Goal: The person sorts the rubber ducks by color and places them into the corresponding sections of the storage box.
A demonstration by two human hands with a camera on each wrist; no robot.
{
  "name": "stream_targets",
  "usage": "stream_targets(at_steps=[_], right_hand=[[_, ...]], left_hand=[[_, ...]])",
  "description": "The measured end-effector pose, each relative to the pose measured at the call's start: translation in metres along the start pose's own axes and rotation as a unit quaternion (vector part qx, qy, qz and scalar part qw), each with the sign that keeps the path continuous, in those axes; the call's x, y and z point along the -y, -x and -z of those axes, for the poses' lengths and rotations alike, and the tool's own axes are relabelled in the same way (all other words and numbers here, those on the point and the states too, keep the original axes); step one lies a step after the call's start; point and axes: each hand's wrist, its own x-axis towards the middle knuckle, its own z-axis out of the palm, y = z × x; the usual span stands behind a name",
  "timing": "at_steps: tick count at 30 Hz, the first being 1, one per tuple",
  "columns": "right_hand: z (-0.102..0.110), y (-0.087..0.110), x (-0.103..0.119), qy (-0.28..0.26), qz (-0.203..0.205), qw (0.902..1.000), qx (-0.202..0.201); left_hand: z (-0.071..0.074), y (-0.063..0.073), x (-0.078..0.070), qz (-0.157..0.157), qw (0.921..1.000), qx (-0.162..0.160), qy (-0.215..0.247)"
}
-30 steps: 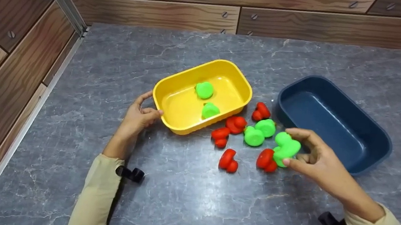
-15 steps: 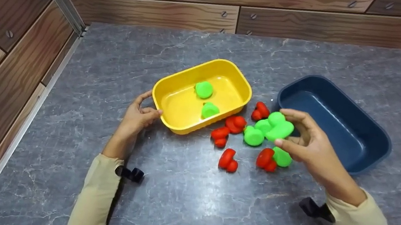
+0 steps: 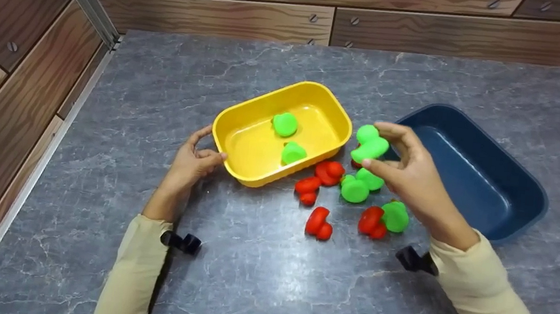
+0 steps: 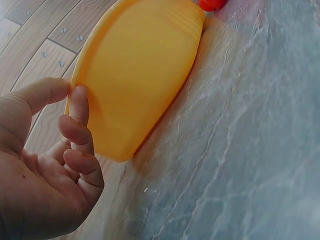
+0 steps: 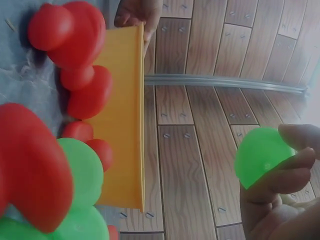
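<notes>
Right hand [image 3: 417,181]: thumb and fingertips closed to one toy's thickness, pinching a green duck.
Held duck [image 3: 372,149]: raised clear of the table [image 3: 246,278]; body's long axis about 8 to 2 o'clock, head towards 11.
Yellow tub [image 3: 252,146]: at 9 o'clock from the held duck, near but apart; long axis also about 8 to 2.
Nearer hand: the right for the tub's 2 o'clock end; the left hand [image 3: 187,162] pinches the rim at the 8 o'clock end.
Inside tub: two green ducks [image 3: 285,125].
Loose red ducks [image 3: 330,174] and green ones: between 5 and 8 o'clock from the held duck.
Blue tub [image 3: 468,169]: 3 o'clock, partly behind the right hand.
</notes>
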Motion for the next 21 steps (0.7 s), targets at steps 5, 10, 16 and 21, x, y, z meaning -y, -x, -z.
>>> stream_targets(at_steps=[5,10,16,21], right_hand=[[-0.006,-0.016,0.004,0.017,-0.01,0.9997,-0.013],[-0.013,-0.033,0.004,0.015,-0.018,0.9994,-0.027],[-0.02,-0.052,0.001,0.048,-0.028,0.9981,-0.029],[-0.025,-0.065,-0.006,0.06,-0.038,0.9973,-0.019]], left_hand=[[0.0,0.0,0.0,0.0,1.0,0.0,-0.001],[0.0,0.0,0.0,0.002,1.0,-0.005,0.005],[0.001,0.0,0.0,0.004,1.0,-0.005,0.0],[0.001,-0.001,0.001,0.006,1.0,0.0,-0.008]])
